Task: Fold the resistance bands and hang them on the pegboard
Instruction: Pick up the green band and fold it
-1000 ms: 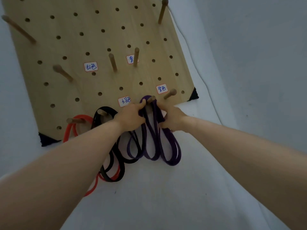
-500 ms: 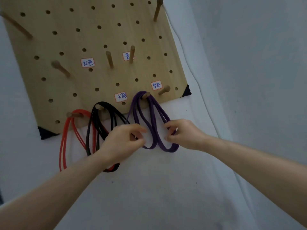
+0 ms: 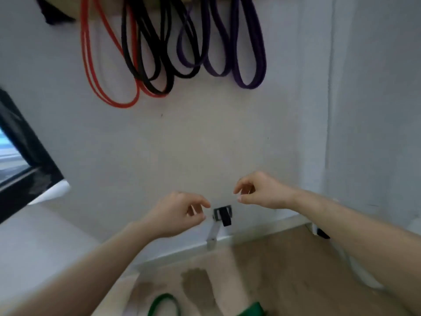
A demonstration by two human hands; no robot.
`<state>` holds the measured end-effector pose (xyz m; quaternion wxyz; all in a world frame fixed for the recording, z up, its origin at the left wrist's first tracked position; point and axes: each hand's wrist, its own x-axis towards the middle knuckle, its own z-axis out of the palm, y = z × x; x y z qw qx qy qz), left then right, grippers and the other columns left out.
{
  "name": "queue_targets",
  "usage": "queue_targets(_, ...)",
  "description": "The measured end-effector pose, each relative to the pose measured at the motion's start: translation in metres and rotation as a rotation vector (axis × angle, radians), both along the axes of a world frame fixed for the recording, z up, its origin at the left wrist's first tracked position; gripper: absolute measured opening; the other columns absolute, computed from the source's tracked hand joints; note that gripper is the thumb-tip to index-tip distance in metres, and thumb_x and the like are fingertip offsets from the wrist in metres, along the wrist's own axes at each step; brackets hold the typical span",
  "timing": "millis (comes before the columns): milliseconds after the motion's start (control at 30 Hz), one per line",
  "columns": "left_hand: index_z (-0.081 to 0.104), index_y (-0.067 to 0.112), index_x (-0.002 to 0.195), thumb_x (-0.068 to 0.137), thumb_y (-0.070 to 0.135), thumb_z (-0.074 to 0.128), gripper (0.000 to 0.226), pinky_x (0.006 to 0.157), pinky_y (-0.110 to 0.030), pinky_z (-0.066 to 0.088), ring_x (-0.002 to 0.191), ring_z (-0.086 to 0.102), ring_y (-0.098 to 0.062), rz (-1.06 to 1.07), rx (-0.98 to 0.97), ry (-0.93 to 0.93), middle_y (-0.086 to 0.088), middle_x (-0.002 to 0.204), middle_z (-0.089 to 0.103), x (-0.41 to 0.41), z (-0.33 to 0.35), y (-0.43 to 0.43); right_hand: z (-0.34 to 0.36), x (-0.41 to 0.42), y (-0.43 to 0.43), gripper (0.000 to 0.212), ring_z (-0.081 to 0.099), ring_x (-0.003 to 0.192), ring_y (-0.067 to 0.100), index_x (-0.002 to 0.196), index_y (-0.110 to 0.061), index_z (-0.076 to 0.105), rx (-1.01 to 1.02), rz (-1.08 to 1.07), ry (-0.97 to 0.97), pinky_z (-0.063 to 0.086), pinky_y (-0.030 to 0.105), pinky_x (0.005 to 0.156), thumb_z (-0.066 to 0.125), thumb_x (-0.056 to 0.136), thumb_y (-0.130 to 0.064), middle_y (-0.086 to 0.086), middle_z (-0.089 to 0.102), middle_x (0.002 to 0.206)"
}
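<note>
Pegboard [image 3: 114, 13] cut off at top edge, only a tan strip and one black corner [image 3: 54, 15] showing; pegs out of frame, so band tops not seen.

Hanging below that edge, against the wall [image 3: 205, 137]: red band [image 3: 107, 65] at left, black band [image 3: 148, 53] in the middle and lying over part of the red, purple band [image 3: 239, 53] at right; frame is motion-blurred, so fold count per band cannot be read.

Green band [image 3: 165, 295] lies on the floor [image 3: 296, 270], cut by the bottom edge; green patch [image 3: 251, 310] beside it, possibly the same band.

Left hand [image 3: 177, 215] and right hand [image 3: 262, 192]: fingers loosely curled, holding nothing, either side of a small bracket [image 3: 222, 215] low on the wall; well apart from all bands.

Versus 0.5 s ago: view has dropped from board to floor; both hands were by the purple band, now lowered away from it; green band newly in view.

Count: 3 bands hanging, 1 on floor, 2 hands.
</note>
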<state>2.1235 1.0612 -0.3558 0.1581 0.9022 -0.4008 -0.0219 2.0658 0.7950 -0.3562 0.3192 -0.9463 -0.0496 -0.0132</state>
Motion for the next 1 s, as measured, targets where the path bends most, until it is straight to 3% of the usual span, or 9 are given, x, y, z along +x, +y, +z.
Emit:
queue_targets(133,0.072,0.031,0.115,0.093,0.031,0.064,0.024,0.081,-0.03,0.056,0.081,0.067,-0.003,0.094,-0.004,0.198,0.015,0.093,0.071,-0.016,-0.086,0.016,-0.074,-0.001,0.022,0.025,0.06,0.08,0.015,0.113,-0.012,0.072,-0.156,0.073,0.218,0.046,0.024,0.073,0.072,0.089,-0.02,-0.005,0.062,0.082)
queue_targets(267,0.074,0.029,0.115,0.092,0.027,0.063,0.025,0.086,-0.03,0.055,0.088,0.069,-0.008,0.216,0.021,0.367,0.015,0.097,0.072,-0.044,-0.178,0.033,-0.149,-0.02,0.045,0.03,0.063,0.094,0.016,0.116,-0.017,0.071,-0.24,0.086,0.394,0.049,0.027,0.082,0.072,0.088,-0.027,0.001,0.068,0.102)
queue_targets(433,0.074,0.028,0.112,0.091,0.027,0.064,0.023,0.081,-0.026,0.054,0.087,0.07,-0.009,0.315,0.059,0.577,0.011,0.103,0.074,-0.088,-0.276,0.055,-0.248,-0.063,0.067,0.034,0.064,0.097,0.017,0.115,-0.019,0.073,-0.181,0.056,0.612,0.05,0.027,0.087,0.076,0.084,-0.033,0.004,0.071,0.111)
queue_targets(500,0.072,0.029,0.114,0.09,0.029,0.067,0.025,0.081,-0.026,0.054,0.087,0.068,-0.009,0.349,0.089,0.647,0.011,0.104,0.071,-0.105,-0.307,0.062,-0.285,-0.082,0.074,0.036,0.061,0.091,0.014,0.115,-0.017,0.072,-0.141,0.052,0.686,0.05,0.027,0.082,0.076,0.084,-0.034,0.003,0.07,0.108)
queue_targets(667,0.064,0.024,0.127,0.088,0.04,0.072,0.043,0.088,-0.027,0.05,0.108,0.065,-0.016,0.422,0.176,0.803,0.004,0.121,0.068,-0.15,-0.371,0.068,-0.362,-0.133,0.096,0.038,0.067,0.098,0.026,0.115,-0.013,0.067,-0.092,0.02,0.872,0.055,0.036,0.084,0.077,0.081,-0.028,0.008,0.069,0.105)
queue_targets(767,0.059,0.025,0.129,0.084,0.048,0.071,0.052,0.092,-0.035,0.053,0.114,0.063,-0.021,0.515,0.223,0.75,0.004,0.126,0.067,-0.174,-0.396,0.07,-0.388,-0.153,0.102,0.039,0.063,0.101,0.023,0.116,-0.015,0.064,-0.12,0.043,0.909,0.054,0.037,0.088,0.077,0.083,-0.03,0.003,0.064,0.106)
queue_targets(900,0.055,0.028,0.126,0.077,0.053,0.072,0.057,0.088,-0.039,0.054,0.116,0.057,-0.021,0.601,0.227,0.654,0.005,0.124,0.06,-0.187,-0.409,0.066,-0.41,-0.167,0.096,0.02,0.065,0.087,0.019,0.092,-0.021,0.063,-0.217,0.066,0.949,0.054,0.031,0.074,0.079,0.081,-0.027,0.0,0.065,0.09)
queue_targets(1000,0.054,0.027,0.125,0.081,0.048,0.072,0.052,0.085,-0.038,0.052,0.117,0.055,-0.023,0.591,0.289,0.646,0.002,0.122,0.055,-0.188,-0.413,0.067,-0.419,-0.173,0.09,0.013,0.063,0.086,0.019,0.083,-0.026,0.061,-0.259,0.027,0.949,0.054,0.032,0.075,0.072,0.083,-0.019,0.0,0.064,0.089)
